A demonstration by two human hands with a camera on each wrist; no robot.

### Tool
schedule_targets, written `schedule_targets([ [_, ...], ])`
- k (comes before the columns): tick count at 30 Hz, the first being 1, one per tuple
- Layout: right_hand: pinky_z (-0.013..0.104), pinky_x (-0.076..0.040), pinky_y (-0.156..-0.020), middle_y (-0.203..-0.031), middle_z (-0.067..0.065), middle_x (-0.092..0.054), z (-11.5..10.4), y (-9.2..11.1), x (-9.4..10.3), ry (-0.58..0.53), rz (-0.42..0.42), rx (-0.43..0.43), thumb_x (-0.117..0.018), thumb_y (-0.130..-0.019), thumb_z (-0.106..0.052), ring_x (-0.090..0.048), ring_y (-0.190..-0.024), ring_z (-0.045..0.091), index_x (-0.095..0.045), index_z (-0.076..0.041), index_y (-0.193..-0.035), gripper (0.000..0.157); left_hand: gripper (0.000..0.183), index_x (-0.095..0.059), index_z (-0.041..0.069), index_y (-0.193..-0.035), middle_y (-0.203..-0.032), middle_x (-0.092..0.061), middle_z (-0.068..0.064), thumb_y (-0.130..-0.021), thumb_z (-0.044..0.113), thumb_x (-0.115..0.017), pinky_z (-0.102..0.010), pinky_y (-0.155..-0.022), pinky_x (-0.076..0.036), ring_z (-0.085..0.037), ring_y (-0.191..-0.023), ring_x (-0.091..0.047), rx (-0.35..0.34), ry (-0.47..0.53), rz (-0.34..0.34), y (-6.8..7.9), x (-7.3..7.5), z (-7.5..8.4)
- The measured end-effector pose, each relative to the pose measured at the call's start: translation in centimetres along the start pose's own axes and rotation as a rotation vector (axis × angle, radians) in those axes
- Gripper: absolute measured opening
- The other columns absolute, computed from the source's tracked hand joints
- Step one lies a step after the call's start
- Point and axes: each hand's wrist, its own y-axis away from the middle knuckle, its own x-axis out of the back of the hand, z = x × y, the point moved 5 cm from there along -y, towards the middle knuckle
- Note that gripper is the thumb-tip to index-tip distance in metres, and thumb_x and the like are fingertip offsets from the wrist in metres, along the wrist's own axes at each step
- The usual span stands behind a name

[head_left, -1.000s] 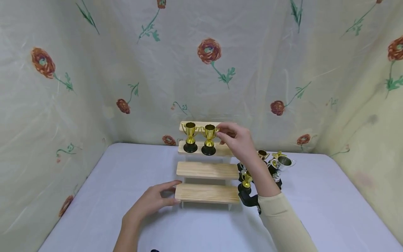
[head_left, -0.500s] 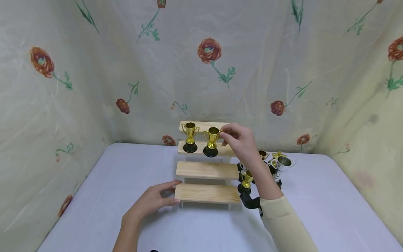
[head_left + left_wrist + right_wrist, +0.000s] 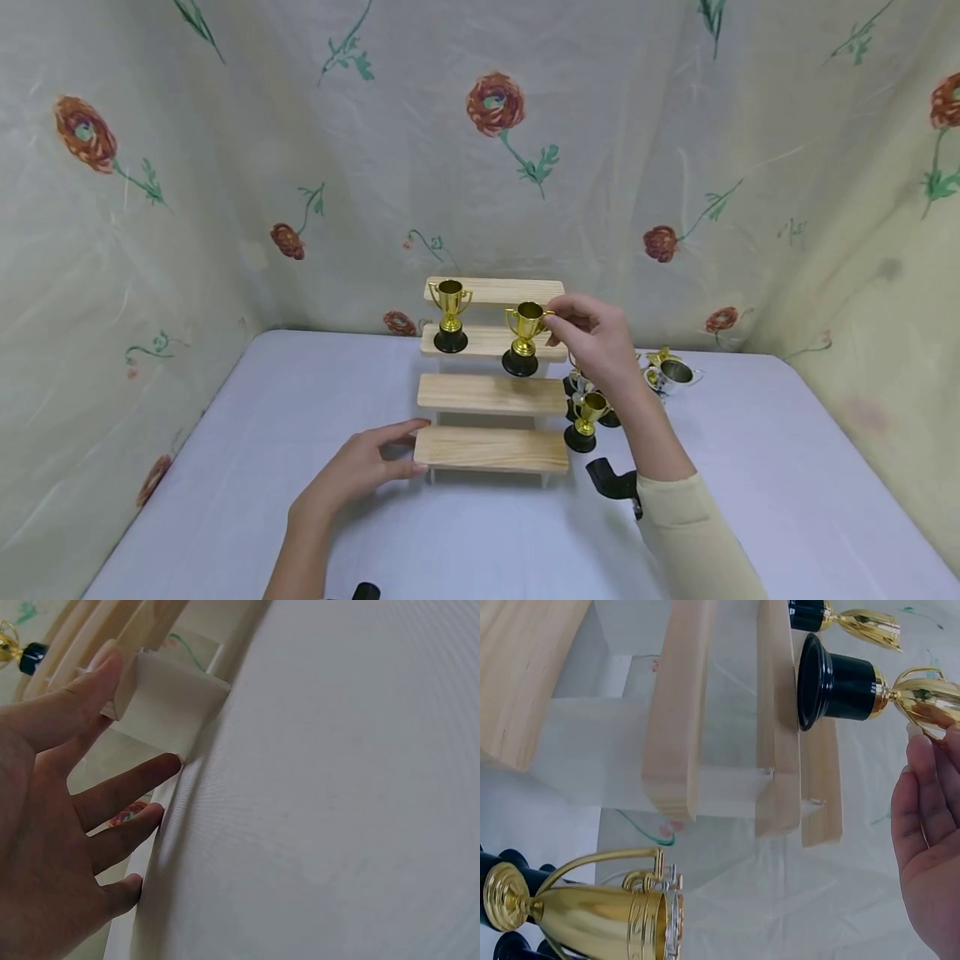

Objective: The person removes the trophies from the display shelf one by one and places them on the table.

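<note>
My right hand [image 3: 596, 337] pinches a handle of a small gold trophy cup [image 3: 526, 327] between thumb and fingertips. Its black base [image 3: 840, 686] is close over the second-highest step of a wooden display stand [image 3: 491, 450], overlapping that step's front edge in the head view. A matching gold trophy [image 3: 450, 312] stands upright at the left end of the same step. Down at the lowest step, my left hand [image 3: 360, 467] holds the left end between thumb and index finger. The other fingers of the left hand [image 3: 67, 802] are spread below the board.
Right of the stand are a gold trophy [image 3: 585, 421], a silver cup [image 3: 675, 375] and several others, partly hidden by the right forearm. A black curved piece [image 3: 611, 481] shows beside the right sleeve. Flowered cloth [image 3: 592, 158] hangs behind the white-covered table [image 3: 300, 375].
My right hand has moved the pinched trophy to the right along the step and slightly toward me, widening the gap to the left trophy. My left hand has stayed at the stand.
</note>
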Motion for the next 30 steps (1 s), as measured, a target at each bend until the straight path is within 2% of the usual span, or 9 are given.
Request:
schedule_targets([
  [4, 0.024, -0.054, -0.057, -0.087, 0.020, -0.069, 0.1, 0.8, 0.4, 0.002, 0.003, -0.008, -0.065, -0.094, -0.003, -0.066, -0.065, 0.009, -0.070, 0.002, -0.103, 0.012, 0.061, -0.059, 0.048, -0.132, -0.120, -0.071, 0.007, -0.076, 0.046, -0.082, -0.060, -0.111, -0.036, -0.024, -0.134, -0.051, 0.003, -0.001, -0.008, 0.4, -0.1, -0.2],
  [7, 0.023, -0.052, -0.056, -0.085, 0.011, -0.069, 0.2, 1.1, 1.1, 0.017, 0.009, -0.025, -0.065, -0.095, -0.006, -0.066, -0.066, 0.010, -0.070, -0.001, -0.104, 0.012, 0.061, -0.059, 0.049, -0.131, -0.121, -0.070, 0.007, -0.075, 0.047, -0.082, -0.061, -0.111, -0.036, -0.024, -0.134, -0.051, 0.006, 0.002, -0.004, 0.2, -0.1, 0.0],
  [11, 0.022, -0.055, -0.061, -0.081, -0.001, -0.067, 0.1, 1.2, 1.9, -0.018, 0.020, -0.026, -0.065, -0.094, -0.005, -0.065, -0.066, 0.012, -0.070, 0.001, -0.102, 0.011, 0.061, -0.059, 0.050, -0.131, -0.122, -0.070, 0.009, -0.075, 0.047, -0.082, -0.062, -0.111, -0.034, -0.023, -0.135, -0.051, 0.013, 0.002, 0.004, -0.2, -0.1, 0.3],
  [17, 0.022, -0.058, -0.066, -0.081, 0.009, -0.067, 0.3, 2.2, 2.6, 0.012, 0.034, -0.020, -0.065, -0.094, -0.003, -0.066, -0.067, 0.011, -0.069, 0.002, -0.099, 0.009, 0.061, -0.060, 0.047, -0.131, -0.121, -0.070, 0.007, -0.074, 0.046, -0.083, -0.062, -0.111, -0.035, -0.024, -0.134, -0.051, 0.027, 0.008, 0.002, 0.1, -0.2, 0.0],
  [24, 0.020, -0.057, -0.068, -0.083, -0.002, -0.068, 0.7, 3.4, 4.3, 0.081, 0.049, -0.039, -0.062, -0.097, -0.006, -0.067, -0.071, 0.013, -0.068, -0.001, -0.101, 0.009, 0.061, -0.060, 0.048, -0.131, -0.121, -0.071, 0.007, -0.074, 0.047, -0.083, -0.062, -0.111, -0.035, -0.024, -0.135, -0.051, 0.017, 0.012, 0.010, 0.0, -0.2, 0.0],
  [30, 0.020, -0.057, -0.070, -0.087, 0.007, -0.068, 1.3, 4.8, 5.9, 0.133, 0.082, -0.072, -0.061, -0.098, -0.008, -0.066, -0.072, 0.013, -0.067, -0.002, -0.102, 0.010, 0.061, -0.060, 0.048, -0.131, -0.122, -0.070, 0.007, -0.074, 0.049, -0.082, -0.061, -0.110, -0.036, -0.024, -0.133, -0.052, 0.026, 0.015, 0.006, -0.1, -0.2, -0.1],
])
